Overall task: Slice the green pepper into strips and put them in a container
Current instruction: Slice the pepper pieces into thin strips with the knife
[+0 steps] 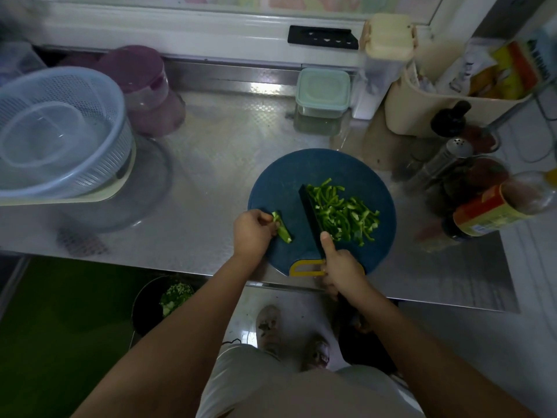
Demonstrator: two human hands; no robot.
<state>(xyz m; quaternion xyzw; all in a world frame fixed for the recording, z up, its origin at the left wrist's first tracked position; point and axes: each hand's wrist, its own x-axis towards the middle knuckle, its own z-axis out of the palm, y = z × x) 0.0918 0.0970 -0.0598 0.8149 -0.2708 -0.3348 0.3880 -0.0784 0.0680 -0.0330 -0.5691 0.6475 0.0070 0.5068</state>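
- Steel counter (pixel 211 164), blue board (pixel 271 188) at centre frame.
- Left hand (pixel 251 233) pinches last pepper piece (pixel 282 227); strips (pixel 343 211) lie to its right.
- Right hand (pixel 342 273) grips knife (pixel 310 217).
- Risk: short piece puts fingertips near blade.

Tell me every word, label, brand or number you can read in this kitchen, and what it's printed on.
Nothing here reads clearly.
Red and yellow label on the bottle at right: print too blurred to read.
Yellow and red packet in the beige bin: dark letters, too blurred to read.
Black strip on the window ledge: small white marks, too small to tell.
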